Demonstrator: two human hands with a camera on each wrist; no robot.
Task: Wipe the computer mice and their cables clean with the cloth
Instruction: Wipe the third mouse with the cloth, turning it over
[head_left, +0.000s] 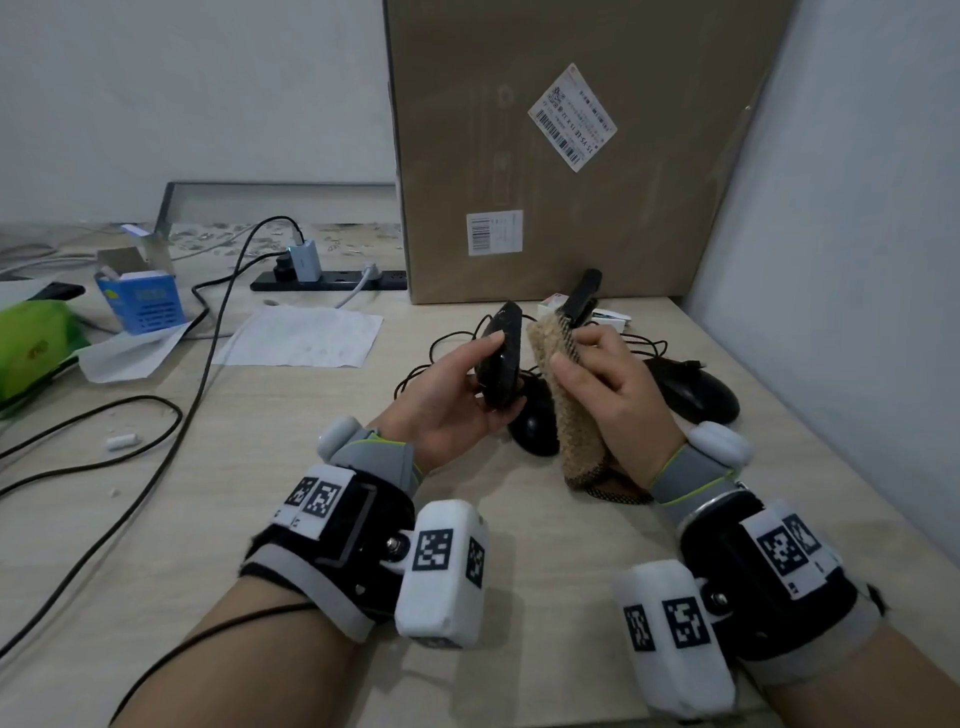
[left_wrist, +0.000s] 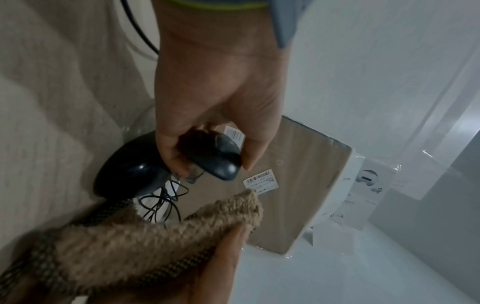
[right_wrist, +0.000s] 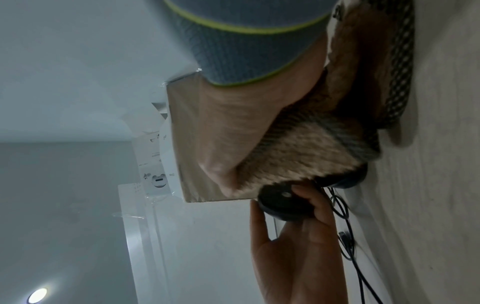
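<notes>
Nearest the head camera, two forearms wearing marker-tagged wrist bands reach out over the pale worktop (head_left: 519, 545). The left hand (head_left: 457, 400) holds a black mouse (head_left: 500, 356) raised off the surface and turned on edge, thumb on one side and curled fingers on the other. The right hand (head_left: 618, 395) grips a folded tan cloth (head_left: 566, 400), fingers and thumb closed round it, with the fluffy face turned toward the held mouse; cloth and mouse sit just beside each other, and whether they touch cannot be told for sure. By my reading the wiping of this first mouse is under way, not finished. A second mouse (head_left: 535, 421) lies on the worktop directly below the hands, and a third mouse (head_left: 696, 389) rests to the right, partly behind the right hand; neither is being handled. The thin black cables (head_left: 431, 358) lie tangled on the worktop behind the hands and look untouched, so most of the job seems left. Beyond them a black-handled tool (head_left: 584, 296) leans near a large cardboard box (head_left: 571, 156). Farther left lie a sheet of paper (head_left: 301, 338), a power strip (head_left: 327, 280) with a white charger, and a small blue box (head_left: 143, 301).
</notes>
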